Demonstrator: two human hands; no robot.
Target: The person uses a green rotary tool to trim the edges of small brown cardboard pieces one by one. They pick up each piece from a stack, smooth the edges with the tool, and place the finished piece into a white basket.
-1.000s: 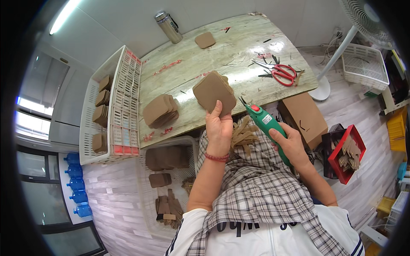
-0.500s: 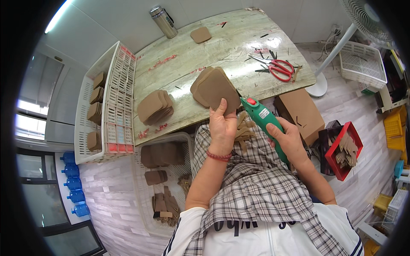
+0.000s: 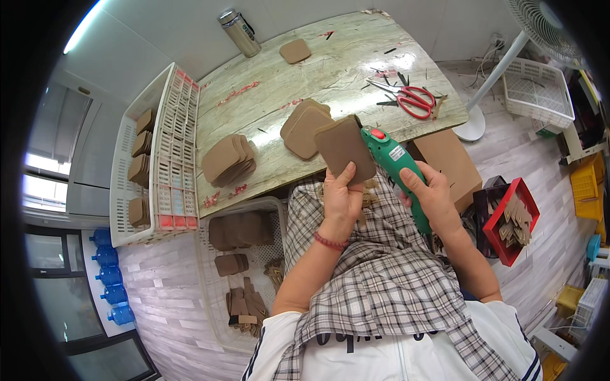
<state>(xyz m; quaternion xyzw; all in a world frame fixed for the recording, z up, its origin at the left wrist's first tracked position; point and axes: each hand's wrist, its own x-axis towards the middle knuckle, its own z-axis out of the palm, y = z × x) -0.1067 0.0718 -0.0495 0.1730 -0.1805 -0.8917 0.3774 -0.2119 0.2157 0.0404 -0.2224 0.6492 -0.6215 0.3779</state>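
A brown rounded rectangular piece (image 3: 347, 150) is held up in front of the table's near edge by my left hand (image 3: 343, 190), thumb on its face and fingers beneath. My right hand (image 3: 429, 193) is wrapped round a green handheld power cutter (image 3: 389, 155) with a red button. The cutter's dark tip is at the piece's upper right edge. Just left of it on the table lies a pile of similar brown pieces (image 3: 304, 130). Farther left stands another stack of brown pieces (image 3: 229, 160). Small brown scraps (image 3: 370, 190) show on my plaid apron behind the left hand.
Red-handled scissors (image 3: 413, 101) lie among black strips on the worn table (image 3: 254, 114). A steel flask (image 3: 239, 33) and a single brown piece (image 3: 295, 51) are farther back. White crates (image 3: 175, 152) stand left; a perforated bin (image 3: 210, 298) sits below. A red-rimmed box (image 3: 512, 222) is right.
The piece in my left hand has moved right and toward me, uncovering more of the pile behind it. The cutter has shifted slightly to the right and its tip stays by the piece's edge.
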